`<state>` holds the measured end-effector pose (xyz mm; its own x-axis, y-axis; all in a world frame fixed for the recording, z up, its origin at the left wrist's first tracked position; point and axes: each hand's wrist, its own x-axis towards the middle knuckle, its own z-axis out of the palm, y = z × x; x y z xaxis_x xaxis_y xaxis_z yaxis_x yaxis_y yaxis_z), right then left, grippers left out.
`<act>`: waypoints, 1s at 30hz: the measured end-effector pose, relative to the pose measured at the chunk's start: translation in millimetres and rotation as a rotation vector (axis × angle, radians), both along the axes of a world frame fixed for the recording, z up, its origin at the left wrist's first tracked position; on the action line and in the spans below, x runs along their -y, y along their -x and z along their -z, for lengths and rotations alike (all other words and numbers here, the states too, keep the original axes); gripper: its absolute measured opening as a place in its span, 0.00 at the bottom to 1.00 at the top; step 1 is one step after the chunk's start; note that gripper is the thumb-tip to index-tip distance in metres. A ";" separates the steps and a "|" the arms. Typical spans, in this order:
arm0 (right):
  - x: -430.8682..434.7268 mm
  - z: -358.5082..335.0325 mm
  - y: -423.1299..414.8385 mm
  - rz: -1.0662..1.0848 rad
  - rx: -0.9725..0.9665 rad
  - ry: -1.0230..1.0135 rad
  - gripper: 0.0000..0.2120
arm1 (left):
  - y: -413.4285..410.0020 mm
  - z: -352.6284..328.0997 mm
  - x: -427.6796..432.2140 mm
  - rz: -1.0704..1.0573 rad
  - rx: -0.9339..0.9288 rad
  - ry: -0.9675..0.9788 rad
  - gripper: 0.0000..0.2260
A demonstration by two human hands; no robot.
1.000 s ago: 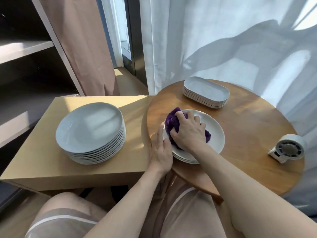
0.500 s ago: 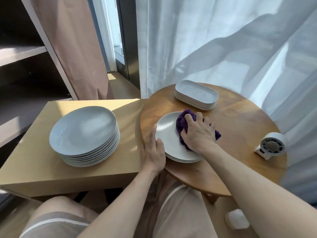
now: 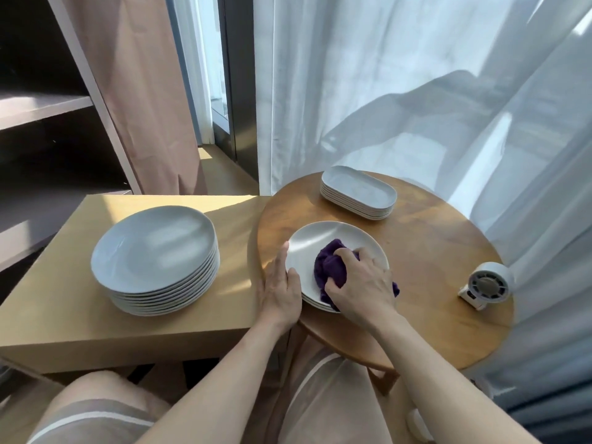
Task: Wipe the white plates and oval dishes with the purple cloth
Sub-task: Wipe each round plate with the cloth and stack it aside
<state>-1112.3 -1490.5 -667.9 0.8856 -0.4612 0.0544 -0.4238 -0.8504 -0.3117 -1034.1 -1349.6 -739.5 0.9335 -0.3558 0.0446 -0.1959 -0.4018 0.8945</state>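
- Right hand (image 3: 362,283) clutches the purple cloth (image 3: 330,267), pressing it on the top plate (image 3: 320,241) of a short stack near the round table's (image 3: 432,251) near edge.
- Left hand (image 3: 280,290), fingers flat, braces the rim; should it slip, a hard wipe could push the stack off.
- Oval dishes (image 3: 358,190) wait behind.

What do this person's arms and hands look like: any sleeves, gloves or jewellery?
Both arms are bare right up to the frame edge, with no sleeves showing. The left hand and right hand wear no gloves, and no rings, watch or bracelets are visible. Nails look short and unpainted.
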 end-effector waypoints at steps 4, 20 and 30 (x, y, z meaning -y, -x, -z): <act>-2.2 -4.6 9.1 0.029 0.130 -0.180 0.27 | -2.4 -0.7 -2.6 0.018 -0.009 -0.039 0.24; 24.6 -23.8 3.0 0.095 0.313 -0.411 0.22 | 9.0 -45.2 -13.1 0.286 0.488 -0.322 0.16; 30.1 -24.4 -1.9 0.122 0.322 -0.438 0.23 | 23.6 -39.3 -26.9 0.371 0.537 -0.471 0.19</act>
<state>-1110.4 -1520.6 -643.5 0.7946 -0.5998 0.0936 -0.3357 -0.5627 -0.7554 -1057.6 -1322.7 -700.2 0.6448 -0.7314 0.2222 -0.7456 -0.5378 0.3934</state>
